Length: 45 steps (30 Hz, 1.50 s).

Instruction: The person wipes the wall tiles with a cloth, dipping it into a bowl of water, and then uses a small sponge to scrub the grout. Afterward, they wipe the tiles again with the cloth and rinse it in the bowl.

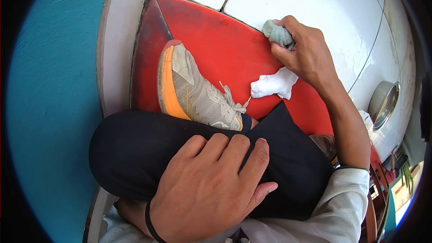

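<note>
My right hand (306, 54) is closed on a rolled grey-green sock (280, 34) with a ribbed knit, its fingers and thumb wrapped around one side. Just below that hand, a bundled white sock (273, 84) lies on the red surface (216, 40). My left hand (213, 182), with a black band at the wrist, rests palm down over dark trousers (135, 148), fingers stretched and slightly apart. Beyond the left hand is a foot in a beige sports shoe (198, 87) with an orange sole and tied laces.
White tiles (328, 0) border the red surface at the top and right. A round metal bowl (384, 103) stands on the tiles at the right. On the left is a teal surface (49, 85) with a pale strip (120, 40) along it.
</note>
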Each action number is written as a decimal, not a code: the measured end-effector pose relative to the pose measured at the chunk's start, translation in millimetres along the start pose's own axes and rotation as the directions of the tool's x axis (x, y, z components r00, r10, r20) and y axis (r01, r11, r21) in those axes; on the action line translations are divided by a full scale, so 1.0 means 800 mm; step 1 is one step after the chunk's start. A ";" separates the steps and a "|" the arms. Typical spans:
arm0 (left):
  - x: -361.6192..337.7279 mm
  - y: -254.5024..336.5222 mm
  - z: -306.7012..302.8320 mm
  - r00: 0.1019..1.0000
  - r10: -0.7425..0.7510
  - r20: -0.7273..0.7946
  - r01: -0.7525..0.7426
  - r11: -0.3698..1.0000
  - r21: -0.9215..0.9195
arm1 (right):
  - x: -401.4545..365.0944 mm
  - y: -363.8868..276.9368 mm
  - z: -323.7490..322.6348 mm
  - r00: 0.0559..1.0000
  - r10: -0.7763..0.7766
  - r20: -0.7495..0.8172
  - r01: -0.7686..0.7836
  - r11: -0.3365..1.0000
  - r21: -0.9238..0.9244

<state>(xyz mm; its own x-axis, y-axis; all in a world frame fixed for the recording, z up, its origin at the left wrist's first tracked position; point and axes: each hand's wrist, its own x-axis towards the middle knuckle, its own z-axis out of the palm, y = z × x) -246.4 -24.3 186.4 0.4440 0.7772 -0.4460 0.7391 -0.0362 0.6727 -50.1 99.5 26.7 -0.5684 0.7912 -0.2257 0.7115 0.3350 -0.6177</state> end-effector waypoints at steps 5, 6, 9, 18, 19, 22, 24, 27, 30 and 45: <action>-0.003 -0.002 0.002 1.000 0.000 -0.025 0.000 1.000 0.001 | -0.009 0.003 -0.004 1.000 0.022 -0.016 -0.023 0.998 -0.053; -0.004 -0.003 0.002 0.999 -0.003 -0.034 0.003 1.000 -0.006 | -0.012 0.007 -0.006 1.000 0.021 -0.019 -0.022 0.999 -0.032; -0.003 -0.001 0.000 1.000 0.007 -0.019 -0.007 1.000 -0.013 | -0.019 0.011 -0.008 1.000 0.002 -0.023 -0.002 1.000 0.001; -0.003 -0.003 0.002 0.999 -0.001 -0.036 0.001 1.000 0.008 | 0.010 -0.001 0.011 0.985 -0.162 -0.057 0.156 0.983 -0.093; -0.004 -0.004 0.002 1.000 -0.001 -0.030 0.002 1.000 0.008 | 0.002 0.004 0.005 0.987 -0.149 -0.054 0.144 0.985 -0.094; -0.004 -0.005 0.000 1.000 0.002 -0.014 -0.002 1.000 -0.003 | -0.023 0.016 -0.010 0.996 -0.090 -0.024 0.088 0.993 -0.080; -0.002 -0.004 0.001 1.000 0.008 -0.007 -0.008 1.000 -0.013 | -0.030 0.020 -0.014 0.996 -0.087 -0.021 0.085 0.993 -0.076; 0.001 -0.002 0.001 1.000 0.002 0.017 -0.002 1.000 0.002 | -0.018 0.016 -0.005 0.989 -0.142 -0.042 0.140 0.989 -0.057; 0.005 0.003 -0.001 0.999 -0.029 0.036 0.028 0.999 0.034 | 0.008 0.006 0.006 0.987 -0.160 -0.019 0.159 0.985 -0.069; 0.011 0.004 -0.001 0.988 -0.128 0.085 0.120 0.988 0.097 | -0.029 0.027 -0.019 0.995 -0.079 0.061 0.085 0.991 -0.105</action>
<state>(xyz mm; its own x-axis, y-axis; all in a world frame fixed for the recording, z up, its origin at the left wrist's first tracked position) -240.8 -17.3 185.2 0.3870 0.7194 -0.5767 0.8327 -0.0040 0.5538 -15.0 95.9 29.7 -0.6468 0.7298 -0.2216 0.7001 0.4528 -0.5521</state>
